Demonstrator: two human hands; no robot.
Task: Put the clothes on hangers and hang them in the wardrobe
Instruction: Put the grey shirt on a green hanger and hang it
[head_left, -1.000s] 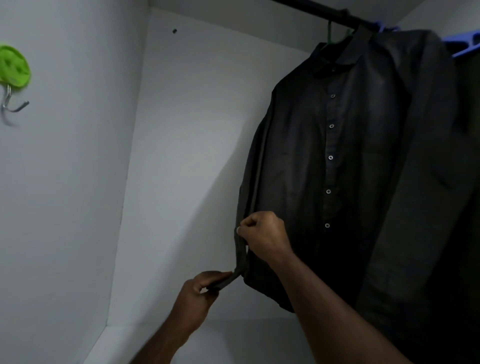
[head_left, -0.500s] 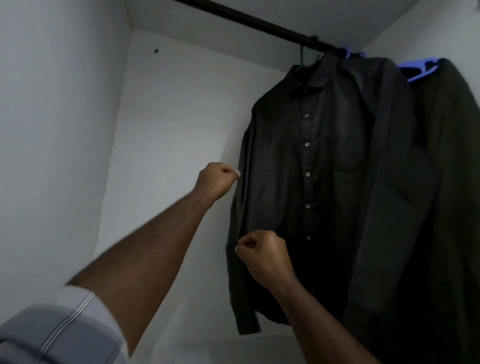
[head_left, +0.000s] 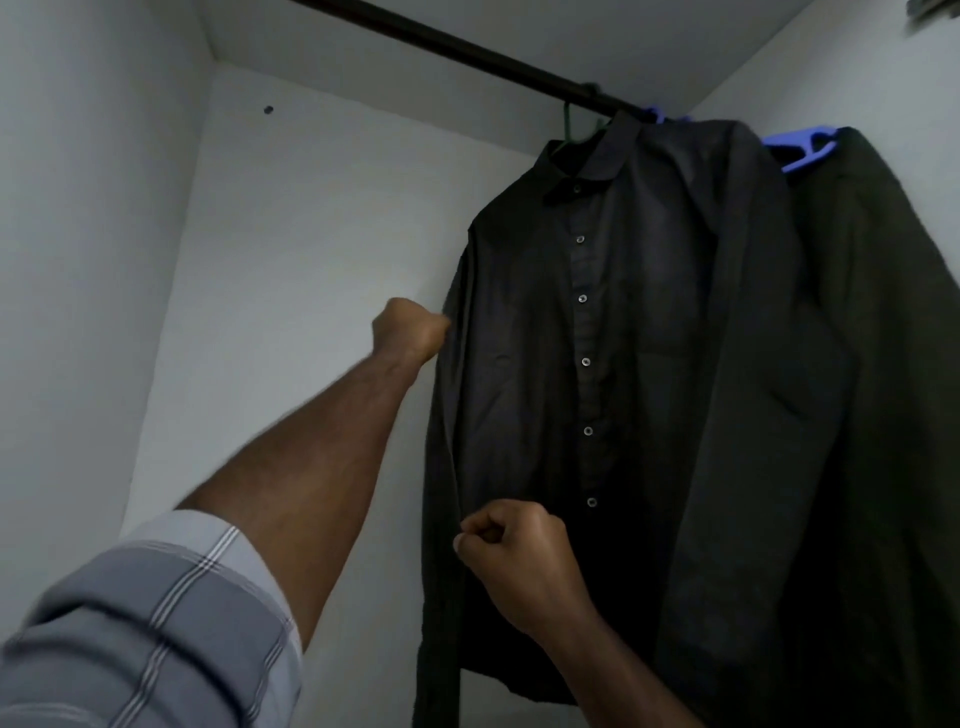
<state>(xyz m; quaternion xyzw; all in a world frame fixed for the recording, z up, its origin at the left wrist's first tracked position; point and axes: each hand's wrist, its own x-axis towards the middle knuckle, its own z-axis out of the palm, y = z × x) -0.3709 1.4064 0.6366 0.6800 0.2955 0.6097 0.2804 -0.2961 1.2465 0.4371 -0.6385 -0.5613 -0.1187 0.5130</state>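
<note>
While both hands pinch sleeve (head_left: 452, 467) | left hand (head_left: 410, 330) high | right hand (head_left: 511, 551) low

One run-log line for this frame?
stage: straightening sleeve | black shirt: hung on rail | left hand: pinches sleeve edge, upper | right hand: pinches it lower

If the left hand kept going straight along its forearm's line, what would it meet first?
The left hand points up and right, its knuckles already at the sleeve edge of the black shirt. It would likely press into that sleeve first, though depth is hard to judge; the back wall lies behind.
</note>
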